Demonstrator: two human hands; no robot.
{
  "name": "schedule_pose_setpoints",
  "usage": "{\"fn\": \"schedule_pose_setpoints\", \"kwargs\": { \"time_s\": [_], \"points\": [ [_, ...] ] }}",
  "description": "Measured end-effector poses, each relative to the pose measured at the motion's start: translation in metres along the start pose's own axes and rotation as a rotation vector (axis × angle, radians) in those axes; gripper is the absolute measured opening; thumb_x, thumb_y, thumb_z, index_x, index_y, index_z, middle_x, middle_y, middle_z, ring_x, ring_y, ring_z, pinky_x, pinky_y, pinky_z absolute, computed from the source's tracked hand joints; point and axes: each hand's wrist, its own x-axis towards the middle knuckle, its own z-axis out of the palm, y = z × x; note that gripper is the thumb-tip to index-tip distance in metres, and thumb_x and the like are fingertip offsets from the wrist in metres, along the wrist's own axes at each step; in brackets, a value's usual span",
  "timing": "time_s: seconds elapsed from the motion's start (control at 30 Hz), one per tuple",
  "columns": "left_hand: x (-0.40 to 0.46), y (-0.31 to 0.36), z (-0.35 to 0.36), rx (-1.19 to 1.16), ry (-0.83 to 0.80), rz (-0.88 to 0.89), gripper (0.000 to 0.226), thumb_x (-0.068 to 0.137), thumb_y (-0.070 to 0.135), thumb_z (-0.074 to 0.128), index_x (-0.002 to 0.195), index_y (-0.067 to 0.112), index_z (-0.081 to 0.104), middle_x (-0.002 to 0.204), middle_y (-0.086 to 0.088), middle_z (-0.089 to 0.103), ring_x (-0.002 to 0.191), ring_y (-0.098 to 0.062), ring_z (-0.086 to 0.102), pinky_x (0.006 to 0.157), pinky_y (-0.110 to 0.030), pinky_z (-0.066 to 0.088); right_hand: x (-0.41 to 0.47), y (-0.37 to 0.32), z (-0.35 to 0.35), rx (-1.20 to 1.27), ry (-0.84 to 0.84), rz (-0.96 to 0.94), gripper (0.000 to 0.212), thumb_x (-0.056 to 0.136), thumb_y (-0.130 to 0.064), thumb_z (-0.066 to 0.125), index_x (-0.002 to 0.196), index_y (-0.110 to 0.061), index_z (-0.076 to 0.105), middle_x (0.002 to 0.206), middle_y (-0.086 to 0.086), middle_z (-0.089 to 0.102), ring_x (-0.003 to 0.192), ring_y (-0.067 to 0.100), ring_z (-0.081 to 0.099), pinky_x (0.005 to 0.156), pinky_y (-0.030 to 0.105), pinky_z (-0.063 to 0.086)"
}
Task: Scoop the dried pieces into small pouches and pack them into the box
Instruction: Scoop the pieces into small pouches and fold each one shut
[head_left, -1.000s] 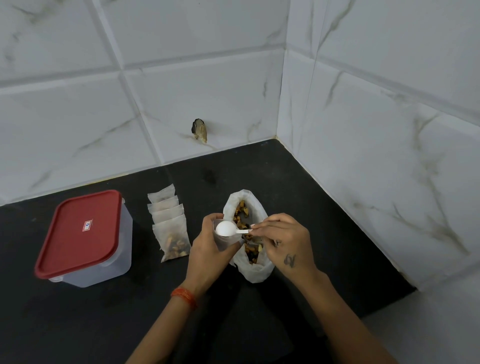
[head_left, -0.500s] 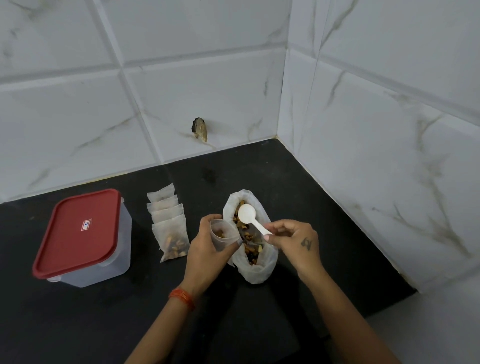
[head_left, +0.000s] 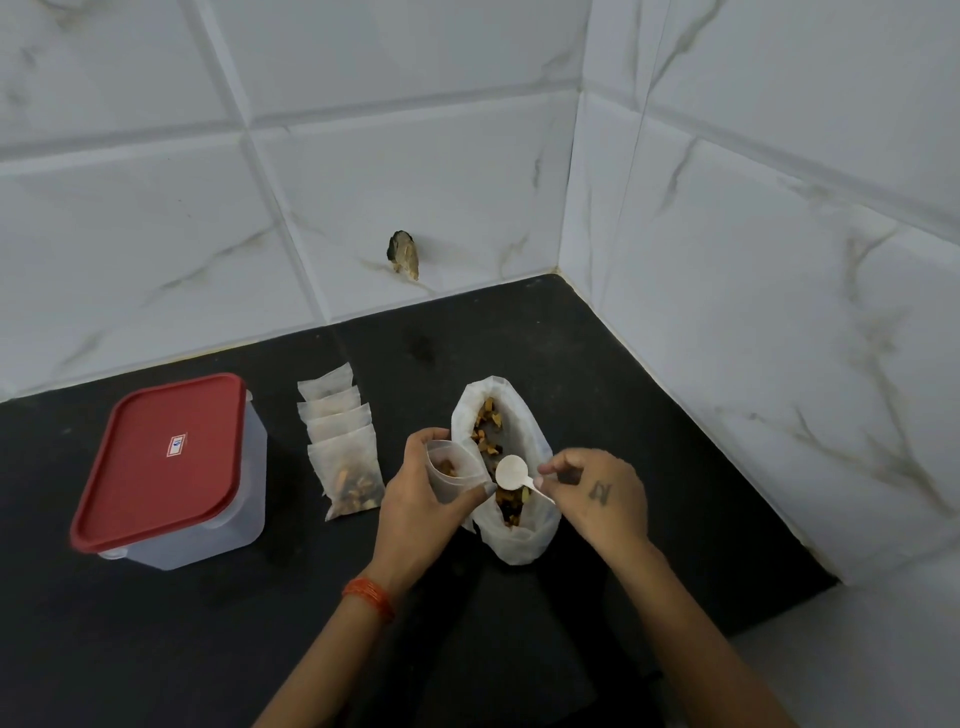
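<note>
Box (head_left: 171, 467), red lid on, well left of both hands. Pouches (head_left: 340, 441) in an overlapping row between box and left hand; nearest one filled. Left hand (head_left: 415, 499) curled round open pouch (head_left: 449, 467), mouth up, few pieces inside. Bag (head_left: 506, 467) just right of those fingers, long axis away from person. Right hand (head_left: 597, 493) pinches spoon (head_left: 514, 474) handle; bowl over bag, right beside pouch mouth. Spoon load unreadable; bag bottom hidden; rear pouches' fill unclear; pinching fingertips partly hidden
</note>
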Motion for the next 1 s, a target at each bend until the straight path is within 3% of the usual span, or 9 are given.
{"fn": "schedule_pose_setpoints", "kwargs": {
  "time_s": [0.13,0.2,0.27,0.4,0.47,0.57,0.77,0.9,1.0],
  "points": [
    [-0.002,0.004,-0.003,-0.018,0.007,0.021,0.066,0.069,0.032,0.08,0.118,0.032,0.037,0.099,0.02,0.053,0.089,0.0,0.058,0.073,-0.021,0.052,-0.011,-0.03,-0.004,0.281,-0.081,-0.305,0.019,0.074,-0.043,0.074,0.091,-0.038,0.069,0.097,-0.019,0.064,0.091,-0.003,0.058,0.075,0.018,0.049],
    [-0.002,0.005,-0.005,-0.035,-0.016,0.029,0.064,0.071,0.028,0.079,0.119,0.032,0.035,0.099,0.016,0.055,0.088,-0.005,0.061,0.075,-0.032,0.057,-0.014,-0.042,0.002,0.272,-0.163,-0.368,0.024,0.073,-0.042,0.075,0.095,-0.037,0.068,0.1,-0.018,0.066,0.094,-0.004,0.059,0.077,0.018,0.05],
    [-0.003,0.007,-0.007,-0.036,-0.039,0.031,0.066,0.071,0.026,0.079,0.12,0.033,0.034,0.099,0.016,0.055,0.089,-0.003,0.06,0.075,-0.028,0.056,-0.014,-0.049,0.007,0.245,-0.154,-0.393,0.017,0.076,-0.032,0.075,0.093,-0.029,0.071,0.091,-0.015,0.068,0.087,-0.002,0.063,0.074,0.014,0.049],
    [-0.007,0.011,-0.021,-0.112,-0.163,-0.022,0.067,0.069,0.029,0.079,0.123,0.03,0.038,0.106,0.012,0.055,0.092,-0.003,0.06,0.07,-0.017,0.053,-0.01,-0.049,0.008,0.284,-0.14,-0.35,0.006,0.08,-0.021,0.073,0.086,-0.02,0.073,0.075,-0.013,0.067,0.075,-0.001,0.064,0.068,0.007,0.047],
    [-0.008,0.011,-0.029,-0.264,-0.234,-0.056,0.045,0.079,0.023,0.068,0.119,0.021,0.049,0.105,0.002,0.061,0.089,-0.006,0.064,0.069,-0.018,0.054,-0.008,-0.047,0.007,0.303,-0.136,-0.344,0.004,0.081,-0.02,0.072,0.085,-0.021,0.071,0.078,-0.012,0.069,0.078,-0.001,0.064,0.073,0.012,0.049],
    [-0.011,0.01,-0.036,-0.353,-0.177,-0.011,0.015,0.091,0.008,0.051,0.102,0.004,0.061,0.091,-0.018,0.066,0.076,-0.011,0.067,0.066,-0.018,0.054,-0.01,-0.046,0.007,0.412,-0.159,-0.294,0.008,0.082,-0.016,0.07,0.088,-0.019,0.066,0.081,-0.004,0.071,0.078,0.004,0.065,0.075,0.017,0.051],
    [-0.013,0.008,-0.034,-0.424,-0.082,-0.022,0.016,0.091,0.01,0.052,0.096,0.008,0.067,0.083,-0.012,0.069,0.075,-0.015,0.065,0.066,-0.02,0.054,-0.015,-0.048,0.008,0.586,-0.248,-0.24,0.021,0.08,-0.02,0.074,0.099,-0.022,0.066,0.094,-0.003,0.072,0.088,0.004,0.067,0.081,0.019,0.053],
    [-0.015,0.008,-0.032,-0.485,-0.08,-0.072,0.016,0.091,0.01,0.053,0.095,0.009,0.068,0.084,-0.001,0.071,0.079,-0.009,0.067,0.066,-0.017,0.053,-0.018,-0.05,0.008,0.655,-0.307,-0.153,0.008,0.08,-0.02,0.074,0.087,-0.019,0.071,0.088,0.002,0.073,0.089,0.013,0.068,0.084,0.029,0.055],
    [-0.017,0.01,-0.033,-0.502,-0.07,-0.081,0.015,0.089,0.012,0.054,0.095,0.009,0.067,0.089,-0.006,0.071,0.084,-0.013,0.068,0.067,-0.018,0.054,-0.02,-0.052,0.009,0.726,-0.315,-0.082,0.002,0.08,-0.021,0.073,0.081,-0.02,0.072,0.087,0.007,0.073,0.091,0.019,0.069,0.085,0.031,0.055]
  ]
}}
